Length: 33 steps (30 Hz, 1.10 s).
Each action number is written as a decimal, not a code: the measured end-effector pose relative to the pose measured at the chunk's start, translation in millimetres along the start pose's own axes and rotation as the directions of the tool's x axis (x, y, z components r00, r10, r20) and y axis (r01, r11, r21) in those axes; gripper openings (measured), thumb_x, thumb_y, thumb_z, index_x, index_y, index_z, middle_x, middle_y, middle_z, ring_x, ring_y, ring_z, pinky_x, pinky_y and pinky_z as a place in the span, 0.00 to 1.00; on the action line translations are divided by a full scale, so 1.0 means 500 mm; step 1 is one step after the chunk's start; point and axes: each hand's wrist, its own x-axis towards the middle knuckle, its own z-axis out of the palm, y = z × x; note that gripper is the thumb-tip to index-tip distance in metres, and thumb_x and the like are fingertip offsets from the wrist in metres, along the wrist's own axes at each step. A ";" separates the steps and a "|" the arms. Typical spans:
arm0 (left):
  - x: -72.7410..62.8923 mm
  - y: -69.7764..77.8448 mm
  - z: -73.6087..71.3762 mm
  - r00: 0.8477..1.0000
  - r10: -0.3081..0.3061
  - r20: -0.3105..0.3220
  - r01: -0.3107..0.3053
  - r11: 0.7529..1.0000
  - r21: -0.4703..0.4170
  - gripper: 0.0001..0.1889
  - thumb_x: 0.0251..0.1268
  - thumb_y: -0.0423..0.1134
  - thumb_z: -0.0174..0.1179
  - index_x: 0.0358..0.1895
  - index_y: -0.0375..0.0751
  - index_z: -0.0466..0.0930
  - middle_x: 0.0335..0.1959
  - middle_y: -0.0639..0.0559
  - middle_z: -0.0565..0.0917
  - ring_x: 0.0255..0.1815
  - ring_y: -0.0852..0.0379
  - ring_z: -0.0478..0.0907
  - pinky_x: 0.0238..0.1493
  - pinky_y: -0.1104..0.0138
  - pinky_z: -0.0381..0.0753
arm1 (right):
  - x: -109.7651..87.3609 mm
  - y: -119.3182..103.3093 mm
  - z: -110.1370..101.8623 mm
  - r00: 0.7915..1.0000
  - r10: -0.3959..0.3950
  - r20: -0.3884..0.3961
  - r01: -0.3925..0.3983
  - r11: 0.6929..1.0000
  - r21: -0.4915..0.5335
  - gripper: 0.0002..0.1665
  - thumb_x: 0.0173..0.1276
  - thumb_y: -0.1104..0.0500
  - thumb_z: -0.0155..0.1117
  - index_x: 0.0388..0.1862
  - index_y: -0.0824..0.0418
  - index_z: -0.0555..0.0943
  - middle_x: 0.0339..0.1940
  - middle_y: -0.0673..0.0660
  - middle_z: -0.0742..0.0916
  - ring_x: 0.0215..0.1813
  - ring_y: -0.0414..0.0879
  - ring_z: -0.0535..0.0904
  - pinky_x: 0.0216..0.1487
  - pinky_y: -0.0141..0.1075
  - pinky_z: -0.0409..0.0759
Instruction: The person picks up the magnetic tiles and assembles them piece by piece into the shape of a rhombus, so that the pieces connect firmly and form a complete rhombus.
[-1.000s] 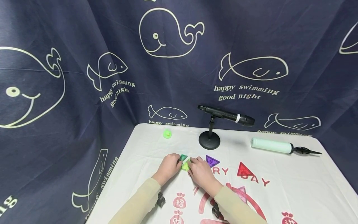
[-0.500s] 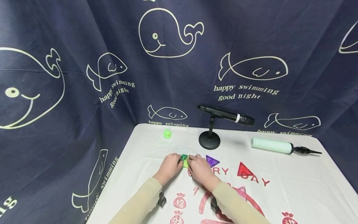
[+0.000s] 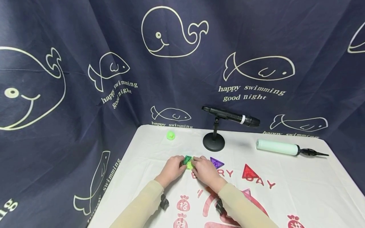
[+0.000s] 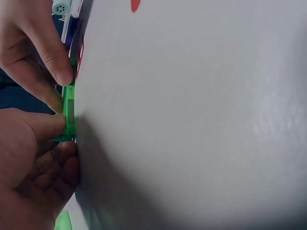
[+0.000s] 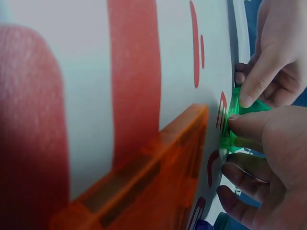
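Observation:
In the head view my left hand (image 3: 171, 170) pinches a dark green translucent triangle tile (image 3: 187, 160) at its left side. My right hand (image 3: 206, 171) holds a light green tile (image 3: 189, 165) beside it, with part of that tile covered by the fingers. The two tiles lie edge to edge, low over the white tabletop. From the left wrist, a green tile edge (image 4: 70, 112) shows between both hands' fingertips. The right wrist view has the green tiles (image 5: 232, 115) between the thumbs, with the other fingers of my right hand (image 5: 283, 139) curled below.
A purple triangle (image 3: 217, 163) and a red triangle (image 3: 249, 172) lie to the right. A pink tile (image 3: 247, 193) and an orange tile (image 5: 163, 177) are near the right arm. Behind stand a microphone on a stand (image 3: 214, 142), a mint pump (image 3: 278, 147) and a small green toy (image 3: 170, 135).
The light green tile has shifted up against the dark green one, closing the gap between them. My right hand has moved slightly with it; the left has barely moved.

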 end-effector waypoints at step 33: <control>0.003 -0.004 -0.001 0.996 -0.082 0.045 0.086 0.992 -0.091 0.09 0.69 0.37 0.70 0.33 0.49 0.79 0.22 0.61 0.75 0.24 0.64 0.69 0.28 0.68 0.72 | -0.079 0.158 -0.074 0.979 0.206 -0.004 -0.205 0.974 0.096 0.25 0.65 0.57 0.78 0.57 0.71 0.85 0.53 0.65 0.86 0.56 0.60 0.81 0.60 0.55 0.79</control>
